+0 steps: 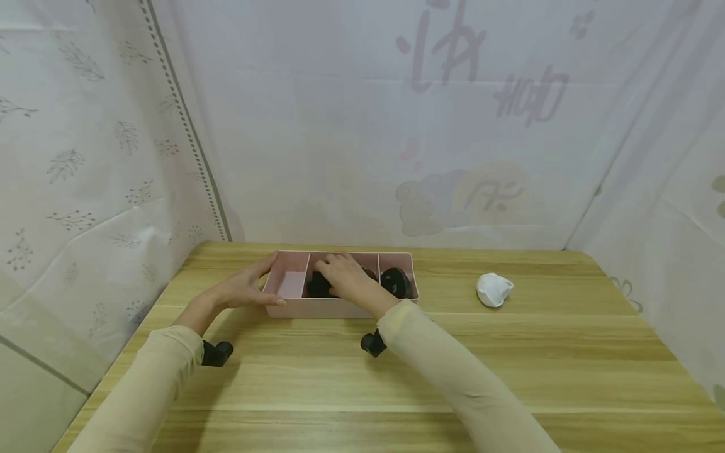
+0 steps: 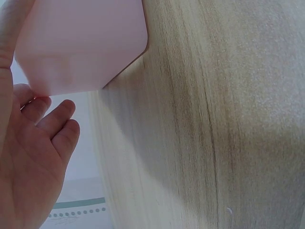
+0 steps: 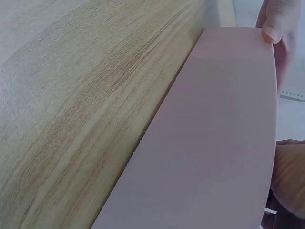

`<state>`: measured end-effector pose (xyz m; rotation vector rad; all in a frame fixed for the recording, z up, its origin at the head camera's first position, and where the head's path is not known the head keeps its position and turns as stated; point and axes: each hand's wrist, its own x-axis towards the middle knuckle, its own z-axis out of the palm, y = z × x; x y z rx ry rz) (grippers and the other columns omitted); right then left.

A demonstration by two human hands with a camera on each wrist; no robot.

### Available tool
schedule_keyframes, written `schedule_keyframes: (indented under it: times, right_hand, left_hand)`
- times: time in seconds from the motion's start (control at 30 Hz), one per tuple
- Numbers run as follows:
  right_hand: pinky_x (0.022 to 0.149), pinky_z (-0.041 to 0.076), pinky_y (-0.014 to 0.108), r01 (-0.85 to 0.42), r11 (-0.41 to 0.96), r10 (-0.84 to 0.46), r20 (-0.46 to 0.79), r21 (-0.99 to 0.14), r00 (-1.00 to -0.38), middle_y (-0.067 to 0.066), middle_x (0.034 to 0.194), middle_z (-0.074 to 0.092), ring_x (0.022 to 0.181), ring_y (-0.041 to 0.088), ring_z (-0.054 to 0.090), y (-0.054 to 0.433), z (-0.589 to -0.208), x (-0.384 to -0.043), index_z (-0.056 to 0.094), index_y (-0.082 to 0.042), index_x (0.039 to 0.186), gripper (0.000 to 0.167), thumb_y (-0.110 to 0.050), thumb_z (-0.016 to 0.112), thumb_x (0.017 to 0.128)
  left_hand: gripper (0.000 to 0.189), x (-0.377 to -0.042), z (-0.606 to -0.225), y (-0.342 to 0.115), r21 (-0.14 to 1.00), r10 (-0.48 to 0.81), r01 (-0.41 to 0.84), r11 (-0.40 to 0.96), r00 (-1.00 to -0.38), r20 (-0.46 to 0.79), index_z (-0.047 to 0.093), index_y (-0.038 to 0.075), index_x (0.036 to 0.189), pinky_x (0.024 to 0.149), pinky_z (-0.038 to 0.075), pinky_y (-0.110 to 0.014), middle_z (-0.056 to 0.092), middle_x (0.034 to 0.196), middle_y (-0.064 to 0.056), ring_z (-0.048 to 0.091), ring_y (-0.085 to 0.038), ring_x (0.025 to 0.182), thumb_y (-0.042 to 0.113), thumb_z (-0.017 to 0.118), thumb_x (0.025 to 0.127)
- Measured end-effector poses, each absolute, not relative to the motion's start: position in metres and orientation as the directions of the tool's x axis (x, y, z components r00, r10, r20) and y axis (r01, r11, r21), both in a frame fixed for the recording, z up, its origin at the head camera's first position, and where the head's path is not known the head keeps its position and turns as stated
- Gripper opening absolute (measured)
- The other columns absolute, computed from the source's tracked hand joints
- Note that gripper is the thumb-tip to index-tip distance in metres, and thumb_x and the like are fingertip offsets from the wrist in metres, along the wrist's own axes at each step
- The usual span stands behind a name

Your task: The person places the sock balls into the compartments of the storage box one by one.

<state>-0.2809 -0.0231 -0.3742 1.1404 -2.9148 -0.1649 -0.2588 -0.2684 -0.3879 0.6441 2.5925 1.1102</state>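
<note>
pink box [image 1: 325,307] is sitting around 11 o'clock on the table [image 1: 317,384], with the left hand [image 1: 245,287] pinching it at the 9 o'clock end. right hand [image 1: 345,277] is dipped into the middle compartment [image 1: 367,260] over a black thing [image 1: 319,285], can't really tell if it's gripping it. there's a dark round piece [image 1: 394,283] in the 3 o'clock compartment [image 1: 396,259] and a white bundle [image 1: 494,290] out at 3 from the box.

Cream sleeves [image 1: 150,377], black wrist mounts [image 1: 218,353]

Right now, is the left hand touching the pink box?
Touching: the right wrist view shows the left hand, thumb on the pink box near its corner.
</note>
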Motion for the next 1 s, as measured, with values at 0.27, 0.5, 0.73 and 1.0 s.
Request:
schedule_keyframes:
  times: [0.27,0.5,0.73,1.0]
  right_hand:
    - [0.111,0.031,0.038,-0.676,0.737,-0.676,0.008,0.024,-0.737,0.006,0.128,0.055,0.123,0.022,0.049,-0.015,-0.376,-0.280,0.052,-0.017,0.131,0.051,-0.027,0.070,0.085]
    - [0.105,0.039,0.038,-0.683,0.695,-0.678,0.111,-0.224,-0.727,0.010,0.134,0.051,0.123,0.027,0.048,0.006,-0.373,-0.273,0.048,-0.012,0.135,0.055,-0.027,0.069,0.086]
    - [0.094,0.047,0.040,-0.690,0.644,-0.651,0.237,-0.330,-0.721,0.010,0.134,0.050,0.116,0.025,0.053,0.036,-0.368,-0.267,0.047,-0.011,0.136,0.057,-0.028,0.068,0.086]
    - [0.089,0.049,0.044,-0.738,0.576,-0.583,0.455,-0.353,-0.673,0.017,0.125,0.054,0.113,0.030,0.054,0.084,-0.367,-0.261,0.053,-0.001,0.128,0.053,-0.020,0.072,0.083]
  left_hand:
    - [0.113,-0.259,-0.386,-0.267,0.740,0.500,0.310,0.596,-0.865,-0.040,0.001,-0.006,0.148,0.107,0.018,-0.063,0.006,0.153,-0.030,0.012,-0.047,0.139,0.027,0.080,0.074]
    - [0.112,-0.260,-0.386,-0.267,0.730,0.500,0.311,0.609,-0.865,-0.049,0.002,-0.005,0.149,0.108,0.017,-0.062,0.006,0.154,-0.029,0.012,-0.047,0.140,0.027,0.080,0.075]
    - [0.112,-0.258,-0.384,-0.266,0.720,0.490,0.310,0.621,-0.870,-0.048,0.002,-0.005,0.149,0.108,0.017,-0.062,0.007,0.154,-0.029,0.012,-0.046,0.140,0.029,0.079,0.075]
    - [0.111,-0.256,-0.386,-0.268,0.719,0.483,0.302,0.626,-0.874,-0.054,0.002,-0.005,0.149,0.108,0.017,-0.063,0.006,0.154,-0.029,0.011,-0.047,0.139,0.029,0.079,0.076]
